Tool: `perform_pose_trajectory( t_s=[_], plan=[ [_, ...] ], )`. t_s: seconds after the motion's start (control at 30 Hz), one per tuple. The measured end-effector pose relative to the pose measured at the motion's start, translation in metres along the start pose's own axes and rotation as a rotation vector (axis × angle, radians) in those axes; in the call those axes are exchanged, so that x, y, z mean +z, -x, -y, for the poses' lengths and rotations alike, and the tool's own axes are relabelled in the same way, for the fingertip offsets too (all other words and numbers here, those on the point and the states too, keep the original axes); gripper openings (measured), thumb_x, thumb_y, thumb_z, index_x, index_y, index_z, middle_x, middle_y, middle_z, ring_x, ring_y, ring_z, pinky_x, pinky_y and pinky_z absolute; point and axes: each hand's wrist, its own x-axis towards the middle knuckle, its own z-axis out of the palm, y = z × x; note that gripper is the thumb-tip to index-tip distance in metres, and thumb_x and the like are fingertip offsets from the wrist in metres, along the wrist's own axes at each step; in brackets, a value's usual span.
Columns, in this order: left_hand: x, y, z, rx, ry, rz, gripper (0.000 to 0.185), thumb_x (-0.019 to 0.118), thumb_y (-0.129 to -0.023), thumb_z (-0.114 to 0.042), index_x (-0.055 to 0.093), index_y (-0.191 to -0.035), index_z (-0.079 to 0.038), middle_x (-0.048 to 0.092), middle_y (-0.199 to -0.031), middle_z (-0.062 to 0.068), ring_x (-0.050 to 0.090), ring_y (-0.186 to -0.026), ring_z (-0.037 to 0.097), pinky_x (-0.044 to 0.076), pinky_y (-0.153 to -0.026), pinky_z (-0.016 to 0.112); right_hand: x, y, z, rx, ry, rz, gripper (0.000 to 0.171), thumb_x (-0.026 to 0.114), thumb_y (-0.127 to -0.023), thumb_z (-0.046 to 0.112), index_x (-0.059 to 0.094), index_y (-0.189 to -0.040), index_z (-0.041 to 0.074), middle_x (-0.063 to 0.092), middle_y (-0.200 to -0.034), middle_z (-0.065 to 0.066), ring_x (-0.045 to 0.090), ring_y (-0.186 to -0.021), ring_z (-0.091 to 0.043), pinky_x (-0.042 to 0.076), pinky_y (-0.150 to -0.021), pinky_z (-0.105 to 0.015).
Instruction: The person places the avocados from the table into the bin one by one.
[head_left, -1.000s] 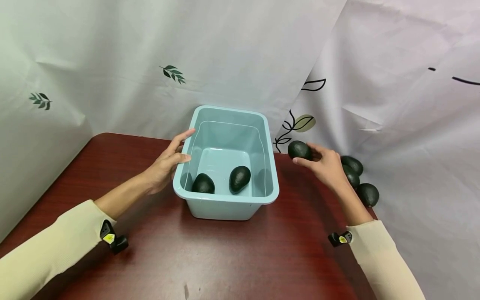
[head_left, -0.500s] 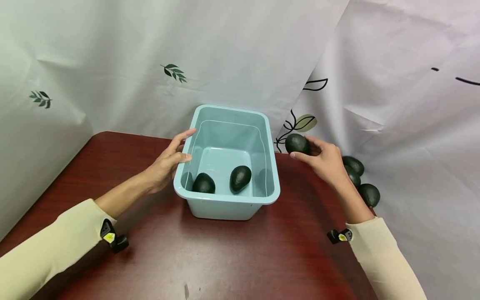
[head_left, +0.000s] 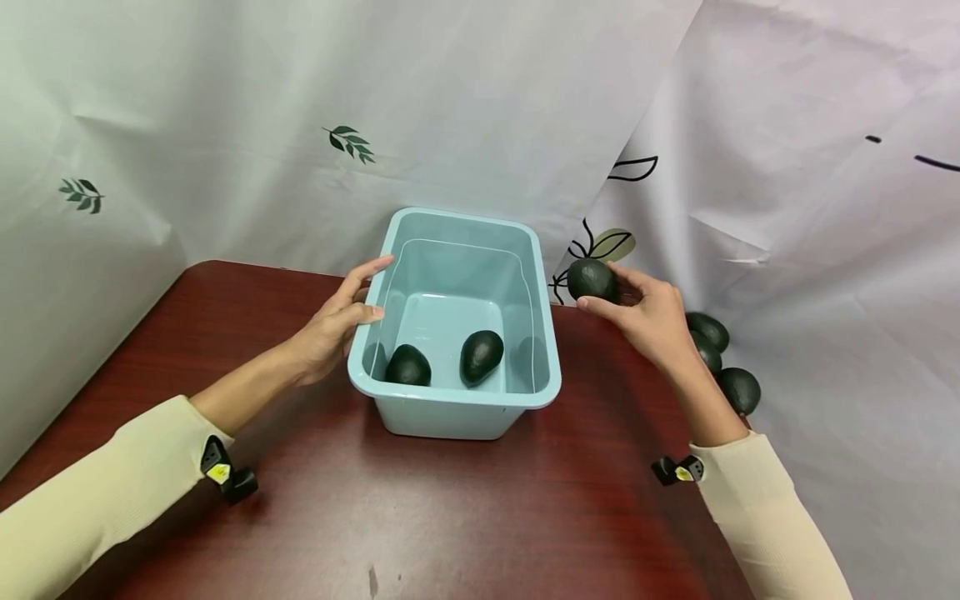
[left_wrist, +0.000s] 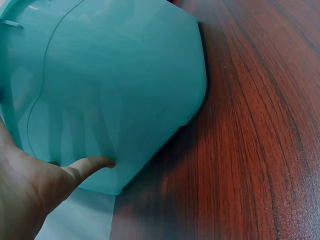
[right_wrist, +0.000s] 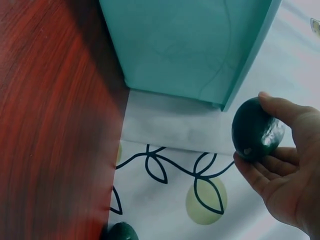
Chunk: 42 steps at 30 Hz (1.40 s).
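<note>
Right hand (head_left: 648, 317) holds an avocado (head_left: 591, 278) beside a pale blue bin (head_left: 454, 417)

In the head view, the right hand, right of centre, pinches the avocado between thumb and fingers, near the bin but apart from it. The left hand (head_left: 330, 335), left of centre, grips the bin's rim, thumb and forefinger over the edge; the left wrist view shows a finger against the outer wall. Two avocados (head_left: 482, 357) lie in the bin, at frame centre on the reddish tabletop (head_left: 480, 517). Three more avocados (head_left: 738, 390) sit clustered at the right, beside a white cloth (head_left: 840, 333).
</note>
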Motion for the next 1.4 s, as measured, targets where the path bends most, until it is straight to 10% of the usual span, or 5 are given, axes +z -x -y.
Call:
perform_pose_trajectory(
  t_s=[0.4,0.73,1.4],
  plan=[
    [0.001,0.002,0.000,0.007,0.007,-0.001,0.081,0.047,-0.106,-0.020,0.021,-0.179,-0.041,0.020,-0.177,0.024,0.040,-0.148,0.046,0.058,-0.101,0.038,0.004,-0.002,0.013,-0.023,-0.085,0.016,0.080,0.098,-0.086,0.046,0.070,-0.156,0.018,0.077,-0.147,-0.009,0.082,-0.120,-0.027,0.056,-0.086,-0.008],
    [0.001,0.002,0.001,0.007,0.002,0.004,0.081,0.047,-0.105,-0.020,0.021,-0.179,-0.040,0.020,-0.176,0.025,0.039,-0.148,0.048,0.057,-0.102,0.041,0.006,0.001,0.027,-0.050,-0.135,0.009,0.076,0.100,-0.085,0.041,0.073,-0.152,0.017,0.081,-0.138,-0.011,0.078,-0.101,0.004,0.059,-0.085,-0.011],
    [0.001,0.001,0.000,0.005,0.005,0.004,0.080,0.048,-0.107,-0.021,0.021,-0.179,-0.041,0.021,-0.178,0.022,0.041,-0.148,0.045,0.059,-0.100,0.035,0.019,0.009,0.049,-0.147,-0.170,0.033,0.077,0.102,-0.084,0.035,0.073,-0.152,0.016,0.080,-0.141,-0.008,0.083,-0.119,-0.024,0.059,-0.092,-0.012]
  ],
)
